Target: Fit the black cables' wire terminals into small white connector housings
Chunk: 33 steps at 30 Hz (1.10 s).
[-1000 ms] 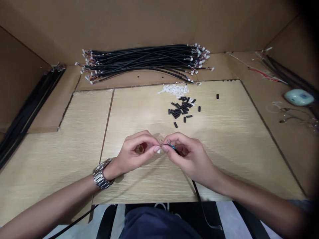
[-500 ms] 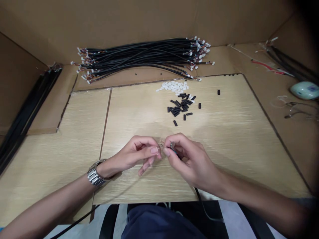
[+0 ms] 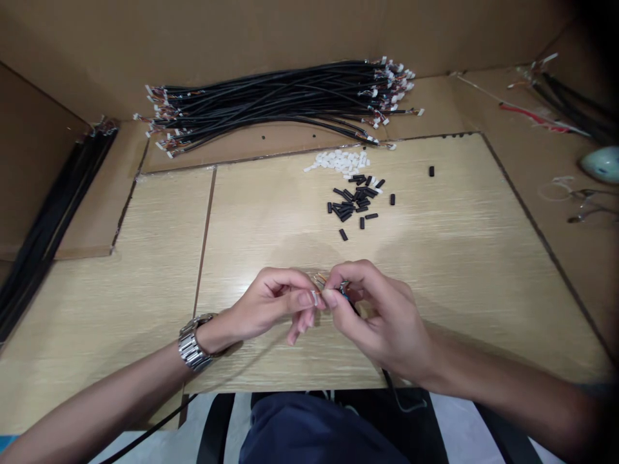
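Observation:
My left hand (image 3: 283,299), with a metal watch (image 3: 194,343) on its wrist, pinches a small white connector (image 3: 314,298) between thumb and forefinger. Close against its fingertips, my right hand (image 3: 382,316) grips the end of a black cable (image 3: 352,305). Thin coloured wires (image 3: 320,278) fan out of that end between the two hands. One wire seems to meet the connector, but the fingers hide whether it is seated. Beyond the hands lie loose black connector housings (image 3: 346,207) and a heap of small white connectors (image 3: 338,161).
A thick bundle of black cables (image 3: 271,96) with white end connectors lies along the back. More black cables (image 3: 53,219) rest at the left wall. On the right are a pale green rounded object (image 3: 601,164), a metal tool (image 3: 587,205) and red-and-white strips (image 3: 527,116).
My left hand has moved right, up to the right fingertips, and the white connector now shows in its pinch. The wires are more spread. The camera view has shifted slightly.

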Each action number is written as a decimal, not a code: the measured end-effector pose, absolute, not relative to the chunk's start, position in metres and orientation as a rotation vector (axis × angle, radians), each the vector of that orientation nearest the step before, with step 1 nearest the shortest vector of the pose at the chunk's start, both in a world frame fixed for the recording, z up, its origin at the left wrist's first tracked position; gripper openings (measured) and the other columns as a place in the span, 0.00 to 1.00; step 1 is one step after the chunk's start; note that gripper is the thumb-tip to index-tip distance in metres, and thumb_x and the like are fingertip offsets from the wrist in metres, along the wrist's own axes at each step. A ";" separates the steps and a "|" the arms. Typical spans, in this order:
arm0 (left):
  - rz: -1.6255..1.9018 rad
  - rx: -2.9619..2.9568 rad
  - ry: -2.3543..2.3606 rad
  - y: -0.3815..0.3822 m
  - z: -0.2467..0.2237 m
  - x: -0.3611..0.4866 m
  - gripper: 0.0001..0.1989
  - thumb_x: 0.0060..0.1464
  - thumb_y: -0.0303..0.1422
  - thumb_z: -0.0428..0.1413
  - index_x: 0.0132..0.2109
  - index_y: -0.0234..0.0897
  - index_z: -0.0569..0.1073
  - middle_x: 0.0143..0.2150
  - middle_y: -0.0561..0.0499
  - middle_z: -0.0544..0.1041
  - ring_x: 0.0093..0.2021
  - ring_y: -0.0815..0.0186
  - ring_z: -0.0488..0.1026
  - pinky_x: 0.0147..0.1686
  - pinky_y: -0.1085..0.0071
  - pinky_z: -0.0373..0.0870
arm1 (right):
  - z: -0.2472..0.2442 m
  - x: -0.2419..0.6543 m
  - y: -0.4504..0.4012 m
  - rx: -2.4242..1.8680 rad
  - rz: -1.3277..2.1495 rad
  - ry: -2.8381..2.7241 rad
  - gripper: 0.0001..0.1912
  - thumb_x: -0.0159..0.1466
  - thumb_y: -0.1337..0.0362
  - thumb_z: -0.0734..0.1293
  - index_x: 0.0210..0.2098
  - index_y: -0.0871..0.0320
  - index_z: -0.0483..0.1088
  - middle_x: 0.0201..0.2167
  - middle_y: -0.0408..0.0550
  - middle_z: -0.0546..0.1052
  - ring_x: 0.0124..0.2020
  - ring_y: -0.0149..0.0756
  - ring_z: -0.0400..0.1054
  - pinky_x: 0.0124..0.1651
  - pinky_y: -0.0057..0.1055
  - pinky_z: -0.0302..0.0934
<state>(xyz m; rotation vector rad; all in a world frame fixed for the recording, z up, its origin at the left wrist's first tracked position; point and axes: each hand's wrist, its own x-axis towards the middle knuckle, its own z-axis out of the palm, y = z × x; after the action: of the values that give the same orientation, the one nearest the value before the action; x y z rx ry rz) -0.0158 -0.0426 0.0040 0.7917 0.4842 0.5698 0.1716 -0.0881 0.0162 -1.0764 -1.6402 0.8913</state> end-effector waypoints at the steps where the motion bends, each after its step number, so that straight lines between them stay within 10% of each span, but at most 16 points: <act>1: 0.567 0.799 0.481 -0.042 0.004 -0.015 0.06 0.58 0.32 0.62 0.36 0.32 0.80 0.25 0.51 0.78 0.21 0.73 0.74 0.19 0.83 0.75 | 0.016 0.172 -0.088 -1.082 0.884 -1.646 0.07 0.66 0.70 0.67 0.41 0.54 0.65 0.29 0.38 0.72 0.25 0.23 0.65 0.27 0.20 0.61; 33: 0.528 0.958 0.575 -0.041 0.007 -0.018 0.11 0.58 0.34 0.62 0.31 0.31 0.78 0.23 0.51 0.77 0.20 0.74 0.73 0.20 0.82 0.73 | 0.019 0.179 -0.082 -1.004 0.929 -1.884 0.04 0.69 0.70 0.62 0.43 0.56 0.66 0.32 0.44 0.74 0.29 0.28 0.68 0.32 0.27 0.63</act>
<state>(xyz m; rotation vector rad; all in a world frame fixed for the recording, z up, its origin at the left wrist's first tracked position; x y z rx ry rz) -0.0179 -0.0410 0.0066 0.9584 0.5751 0.5277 0.1788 -0.0815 0.0191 -1.0044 -1.8837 0.9291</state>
